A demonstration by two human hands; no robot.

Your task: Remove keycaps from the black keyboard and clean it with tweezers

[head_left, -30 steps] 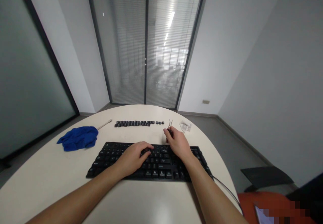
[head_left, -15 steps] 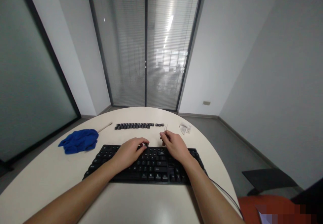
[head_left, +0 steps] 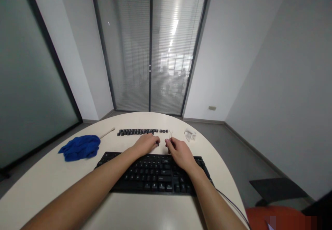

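Note:
My left hand [head_left: 147,144] is just beyond the keyboard's far edge, fingers closed on a small black keycap [head_left: 157,143]. A wire keycap puller [head_left: 170,133] is pinched in my right hand [head_left: 178,151], its two thin prongs pointing away from me. That hand hovers over the upper right part of the black keyboard [head_left: 147,178]. Both forearms cross the keyboard and hide parts of it. Loose black keycaps [head_left: 135,132] lie in rows on the table beyond it.
On the white round table [head_left: 124,211], a blue cloth [head_left: 80,148] lies at the left with a light-handled brush or stick [head_left: 107,132] beside it. Small clear plastic packaging [head_left: 190,134] lies at the right. The keyboard's cable [head_left: 230,201] runs off the right edge, near a red chair [head_left: 275,212].
My left hand has moved forward and right, from the keyboard's far edge toward the keycap rows, carrying the keycap. My right hand stays nearly in place with the puller.

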